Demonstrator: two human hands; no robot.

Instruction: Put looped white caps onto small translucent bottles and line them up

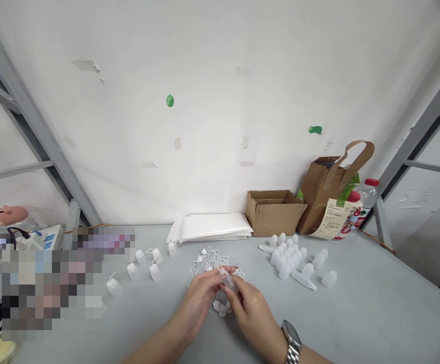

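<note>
Head view, hands: your left hand (200, 292) pinches the far-left end of the bottle (229, 281), while your right hand (250, 303) grips its near-right body between thumb and fingers.
Bottle: small, translucent and tilted, held between your hands over the middle of the table (166, 323). You could lose it if both hands press unevenly, since its wall looks smooth. Whether its top is seated is too small to tell; a crooked push could leave it askew.
Far caps (215, 257): heaped just beyond your fingers, straps seemingly tangled; pulling one could drag others along.
Near caps (222, 310): between your wrists; dropping either hand could scatter them.
Left bottles (155, 273): spaced apart, light-looking; a sideways sweep of your left arm could tip them.
Right bottles (285, 272): tightly clustered, so one knock from your right hand could topple several.
Tubes (305, 280): lying beside that cluster; a nudge could roll them.
</note>
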